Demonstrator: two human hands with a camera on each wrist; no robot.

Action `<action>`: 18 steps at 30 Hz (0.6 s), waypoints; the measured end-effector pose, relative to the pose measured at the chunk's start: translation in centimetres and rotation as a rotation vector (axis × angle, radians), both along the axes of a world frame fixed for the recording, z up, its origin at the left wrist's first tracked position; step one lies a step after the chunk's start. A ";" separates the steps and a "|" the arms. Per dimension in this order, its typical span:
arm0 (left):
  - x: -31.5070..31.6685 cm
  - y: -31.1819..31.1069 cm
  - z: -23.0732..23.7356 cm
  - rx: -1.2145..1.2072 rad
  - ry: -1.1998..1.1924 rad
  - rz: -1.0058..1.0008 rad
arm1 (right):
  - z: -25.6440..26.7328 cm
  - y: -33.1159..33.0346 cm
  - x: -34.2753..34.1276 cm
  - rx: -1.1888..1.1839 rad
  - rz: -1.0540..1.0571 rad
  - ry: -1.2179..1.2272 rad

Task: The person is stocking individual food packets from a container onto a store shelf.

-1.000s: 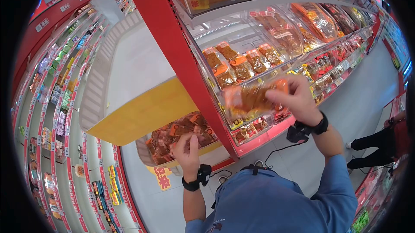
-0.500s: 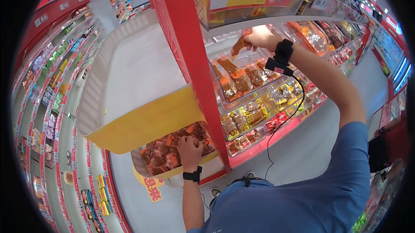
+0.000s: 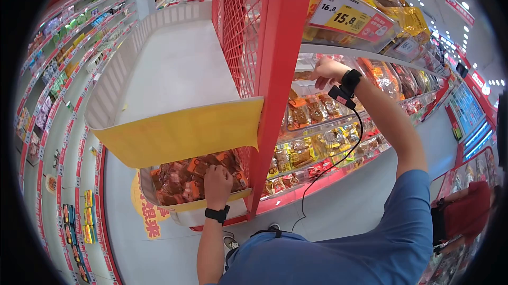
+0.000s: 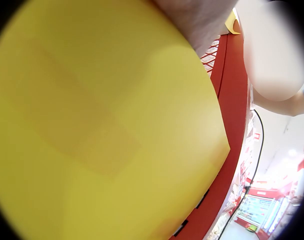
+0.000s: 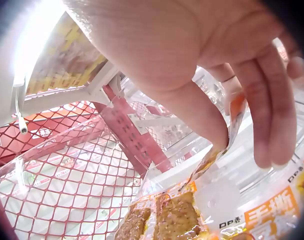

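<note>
My right hand [image 3: 330, 71] reaches into a clear bin on the shelf. Between thumb and index finger it pinches a brown snack packet [image 5: 237, 110] with an orange label, which stands on edge in the right wrist view. More brown snack packets [image 5: 177, 215] stand in the bin just below. My left hand [image 3: 217, 184] rests with bent fingers among reddish-brown snack packets [image 3: 172, 179] in the lower basket [image 3: 211, 199]; I cannot tell whether it grips one. The yellow panel [image 4: 102, 125] fills most of the left wrist view.
A red post [image 3: 283, 52] with red mesh [image 3: 238, 26] stands between the basket stand and the shelf. Above the lower basket is a white tray [image 3: 169, 68] with a yellow front. A black cable [image 3: 338, 159] hangs from my right wrist. At right stands a person in red [image 3: 465, 211].
My right hand has carried the packet from in front of the shelf up into the clear bin. My left hand has lowered onto the packets in the basket. The head view has swung right.
</note>
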State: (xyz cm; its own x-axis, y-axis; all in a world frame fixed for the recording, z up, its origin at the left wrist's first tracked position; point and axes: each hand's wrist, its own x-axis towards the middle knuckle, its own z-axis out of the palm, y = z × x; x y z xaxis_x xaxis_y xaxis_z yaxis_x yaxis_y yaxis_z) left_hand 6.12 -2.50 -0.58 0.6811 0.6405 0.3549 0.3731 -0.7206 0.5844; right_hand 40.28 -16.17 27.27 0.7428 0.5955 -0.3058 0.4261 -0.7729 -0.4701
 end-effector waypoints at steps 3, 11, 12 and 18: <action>0.0 -0.1 0.3 0.004 0.019 0.015 | 0.3 -0.4 0.1 -0.034 0.037 -0.021; 0.0 -0.3 0.8 -0.021 0.030 0.036 | 0.5 -2.1 -0.4 -0.136 0.127 0.064; 0.0 -0.2 0.8 -0.021 0.028 0.038 | 0.8 -2.3 -0.8 -0.133 0.171 0.022; 0.0 -0.4 0.7 -0.009 0.017 0.029 | 0.8 -3.0 -0.5 0.072 0.159 -0.145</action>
